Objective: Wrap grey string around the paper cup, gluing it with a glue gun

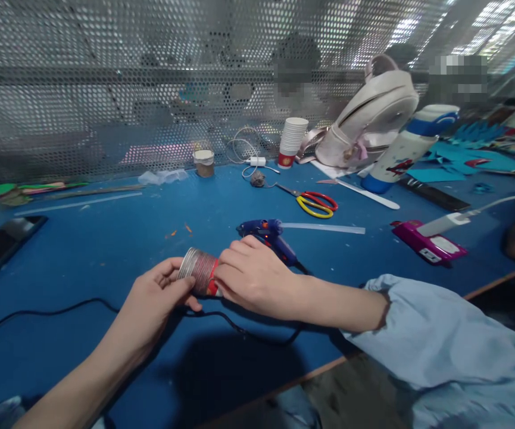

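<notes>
A paper cup (202,271) wound with grey and brownish cord lies on its side between my hands; a red band shows at its right end. My left hand (161,292) is closed around the cord-wrapped end, thumb on the near side. My right hand (252,274) grips the red end with bent fingers, which hide part of it. Just beyond my right hand lies a blue glue gun (261,227) with a small orange light, and a clear glue stick (324,228) extends from its back. Scissors (315,204) with red and yellow handles lie farther off.
A perforated metal screen (150,89) stands behind the blue table (118,238). Along it are a wrapped cup (204,164), stacked paper cups (293,143), a pale backpack (368,119) and a bottle (400,155). A phone (5,244), a magenta power strip (429,243) and a black cable (52,310) flank my arms.
</notes>
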Demonstrator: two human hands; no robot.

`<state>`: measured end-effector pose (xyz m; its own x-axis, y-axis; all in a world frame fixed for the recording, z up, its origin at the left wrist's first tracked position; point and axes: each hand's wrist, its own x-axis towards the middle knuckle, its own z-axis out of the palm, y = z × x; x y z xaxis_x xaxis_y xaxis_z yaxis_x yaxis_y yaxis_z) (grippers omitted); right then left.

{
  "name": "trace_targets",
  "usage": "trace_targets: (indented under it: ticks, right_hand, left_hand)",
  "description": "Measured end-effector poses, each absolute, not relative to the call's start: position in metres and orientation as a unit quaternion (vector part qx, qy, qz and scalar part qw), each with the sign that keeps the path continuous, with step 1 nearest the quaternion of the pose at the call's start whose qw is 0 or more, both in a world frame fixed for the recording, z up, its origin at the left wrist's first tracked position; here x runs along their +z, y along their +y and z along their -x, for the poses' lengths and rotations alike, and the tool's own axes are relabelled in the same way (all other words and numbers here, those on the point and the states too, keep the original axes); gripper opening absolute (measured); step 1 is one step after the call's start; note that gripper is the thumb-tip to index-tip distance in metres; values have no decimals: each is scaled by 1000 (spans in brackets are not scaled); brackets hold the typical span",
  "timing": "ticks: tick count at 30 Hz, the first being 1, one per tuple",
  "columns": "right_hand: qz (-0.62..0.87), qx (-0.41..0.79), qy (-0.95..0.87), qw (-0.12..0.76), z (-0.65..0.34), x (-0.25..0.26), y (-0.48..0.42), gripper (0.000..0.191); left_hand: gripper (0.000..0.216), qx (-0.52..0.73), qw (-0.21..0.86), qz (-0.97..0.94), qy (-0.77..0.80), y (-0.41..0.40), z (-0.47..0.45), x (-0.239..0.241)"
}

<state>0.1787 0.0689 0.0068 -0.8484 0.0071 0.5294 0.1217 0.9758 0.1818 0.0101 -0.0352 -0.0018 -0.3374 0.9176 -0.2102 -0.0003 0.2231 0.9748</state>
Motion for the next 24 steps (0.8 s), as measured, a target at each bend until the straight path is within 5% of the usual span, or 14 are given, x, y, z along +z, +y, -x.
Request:
trace_targets:
  ticks: [24]
  right_hand:
    - [36, -135, -952, 271, -185, 14, 70, 27]
  left_hand:
    - [26, 472, 426, -440, 634, -41, -11, 2]
